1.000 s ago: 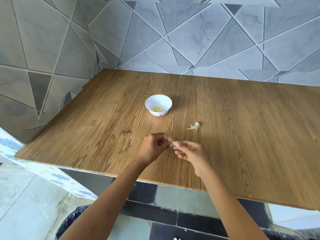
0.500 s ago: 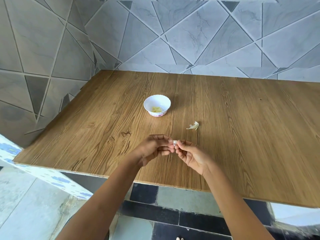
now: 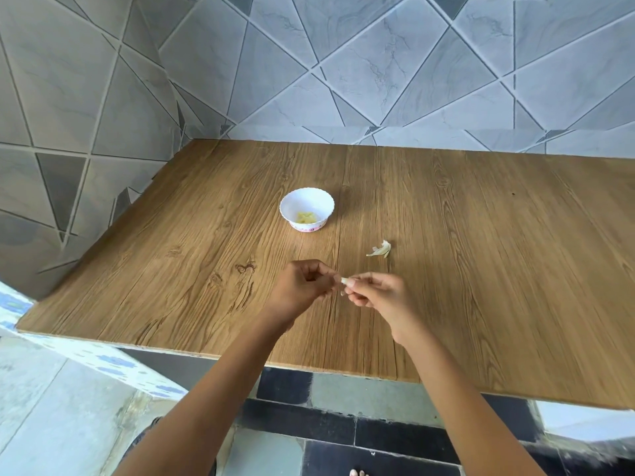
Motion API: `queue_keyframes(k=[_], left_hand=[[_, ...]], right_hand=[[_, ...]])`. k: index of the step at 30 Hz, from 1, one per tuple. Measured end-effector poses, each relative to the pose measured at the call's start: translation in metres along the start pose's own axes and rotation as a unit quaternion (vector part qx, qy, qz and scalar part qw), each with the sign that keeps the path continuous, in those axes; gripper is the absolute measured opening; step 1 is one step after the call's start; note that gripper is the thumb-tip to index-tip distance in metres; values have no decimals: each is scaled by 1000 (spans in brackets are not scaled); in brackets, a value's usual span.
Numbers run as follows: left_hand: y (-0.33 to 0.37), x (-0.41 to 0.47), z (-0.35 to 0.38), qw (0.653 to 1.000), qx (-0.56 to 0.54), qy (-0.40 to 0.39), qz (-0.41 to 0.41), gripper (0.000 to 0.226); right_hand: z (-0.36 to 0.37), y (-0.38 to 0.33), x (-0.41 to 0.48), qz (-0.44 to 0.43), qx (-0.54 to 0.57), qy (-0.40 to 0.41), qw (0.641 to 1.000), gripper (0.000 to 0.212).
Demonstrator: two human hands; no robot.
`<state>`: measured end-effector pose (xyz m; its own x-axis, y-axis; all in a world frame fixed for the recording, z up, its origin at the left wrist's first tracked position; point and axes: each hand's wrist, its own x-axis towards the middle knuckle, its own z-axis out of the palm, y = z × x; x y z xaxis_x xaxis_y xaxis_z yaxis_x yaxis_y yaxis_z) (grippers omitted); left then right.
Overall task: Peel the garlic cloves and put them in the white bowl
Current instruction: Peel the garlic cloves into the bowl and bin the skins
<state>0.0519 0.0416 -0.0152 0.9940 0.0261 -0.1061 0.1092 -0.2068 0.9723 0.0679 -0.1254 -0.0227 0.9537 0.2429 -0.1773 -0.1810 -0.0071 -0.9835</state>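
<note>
Now we see a small garlic clove (image 3: 343, 280) held just above the wooden table (image 3: 481, 269), near its front edge, between two hands that meet at the fingertips. The right hand (image 3: 378, 293) pinches the clove with curled fingers, and only the pale tip of it shows outside the fingers. The left hand (image 3: 302, 286) has its fingers curled too, and its thumb and fingertips touch the free end of the clove. We cannot tell how much skin is on the clove, because the fingers hide most of it.

Behind the hands, toward the wall, stands the white bowl (image 3: 307, 209) with a scalloped rim and a pink pattern at its foot. Some yellowish peeled cloves (image 3: 305, 217) lie at the bottom of it. The bowl is well apart from the hands, and nothing lies on the table between them.

To the right of the bowl and nearer to the right hand, a scrap of garlic peel (image 3: 379, 249) lies alone on the wood, touching nothing else.

Around the table we see a wall of grey tiles (image 3: 412, 80) with triangle lines at the back and at the left. Below the front edge there is a dark tiled floor (image 3: 309, 420), and some toes (image 3: 355, 472) show at the bottom border.
</note>
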Motion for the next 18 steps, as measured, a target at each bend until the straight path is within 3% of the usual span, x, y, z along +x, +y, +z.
queue_keyframes(k=[4, 8, 10, 11, 12, 15, 18], left_hand=[[-3, 0, 14, 987, 100, 122, 35, 10], [-6, -3, 19, 982, 112, 147, 41, 11], [-3, -4, 16, 996, -9, 92, -10, 13], [-1, -5, 13, 994, -88, 50, -45, 13], [2, -6, 10, 984, -160, 6, -78, 13], [6, -6, 5, 945, -284, -67, -148, 15], [5, -4, 6, 937, -293, -79, -170, 15]], right_hand=[[10, 16, 3, -203, -192, 105, 954, 7], [18, 30, 3, -278, -252, 177, 910, 3], [18, 24, 0, -194, -139, 147, 960, 4], [17, 18, -2, -105, -31, 104, 989, 4], [16, 11, -3, -12, 78, 53, 996, 5], [13, 0, -4, 142, 269, -22, 953, 9], [12, 3, -3, 158, 315, -9, 936, 12]])
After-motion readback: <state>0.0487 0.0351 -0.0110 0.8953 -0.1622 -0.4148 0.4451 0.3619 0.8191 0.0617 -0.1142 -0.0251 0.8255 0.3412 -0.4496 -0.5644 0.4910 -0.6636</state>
